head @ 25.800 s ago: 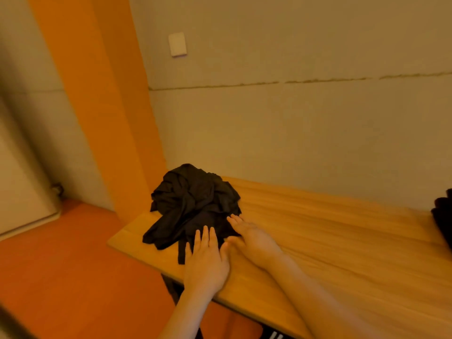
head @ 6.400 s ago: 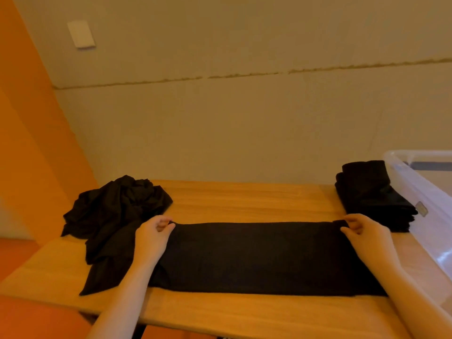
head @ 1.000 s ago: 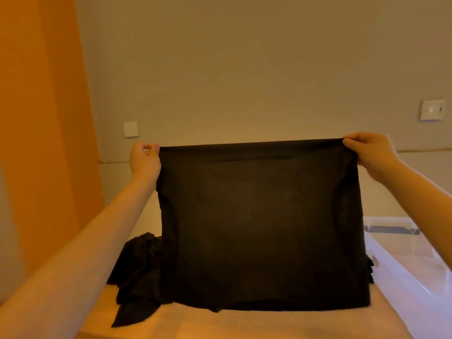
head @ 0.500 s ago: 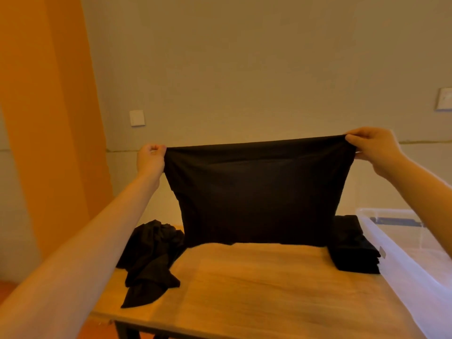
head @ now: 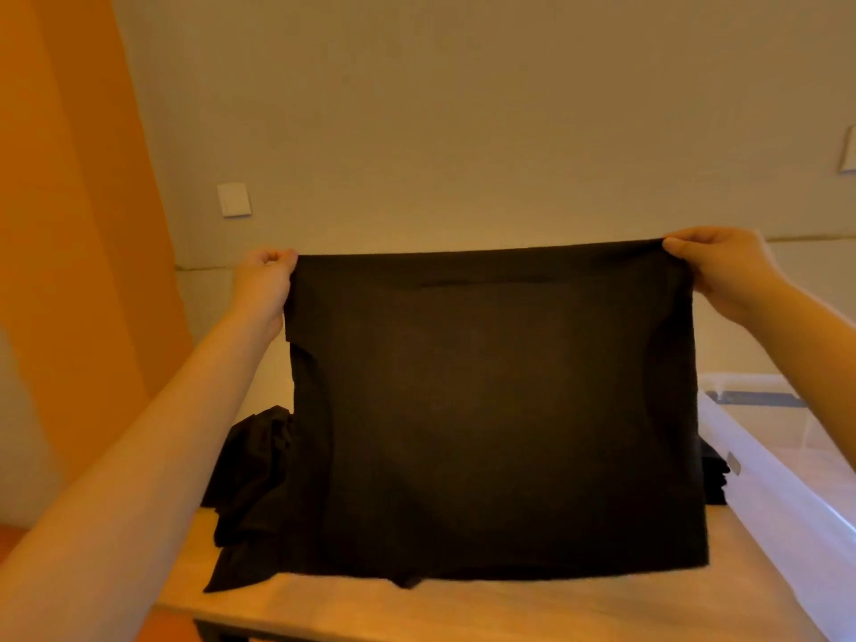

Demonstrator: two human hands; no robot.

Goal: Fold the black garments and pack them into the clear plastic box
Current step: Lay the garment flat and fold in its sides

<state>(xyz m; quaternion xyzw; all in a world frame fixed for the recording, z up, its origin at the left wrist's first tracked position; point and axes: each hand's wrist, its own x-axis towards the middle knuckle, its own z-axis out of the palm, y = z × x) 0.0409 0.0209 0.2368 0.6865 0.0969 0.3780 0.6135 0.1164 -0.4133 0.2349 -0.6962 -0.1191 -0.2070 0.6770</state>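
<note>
Item: black garment [head: 500, 410], held up in the air above the wooden surface [head: 463, 609]; hung flat as a near-square panel, top edge level and stretched left to right, long axis roughly horizontal, lower hem just over the surface; fabric plain, matte, dark, with a faint horizontal seam near the top; no label or writing legible. Left hand [head: 261, 282] had its grip closed, pinching the upper left corner; right hand [head: 722, 271] likewise pinched the upper right corner. Crumpled black pile [head: 252, 479] lay on the surface at left; folded black stack [head: 713, 474] partly hidden at right, beside the clear plastic box [head: 787, 493]; small tag on the box wall unreadable.
</note>
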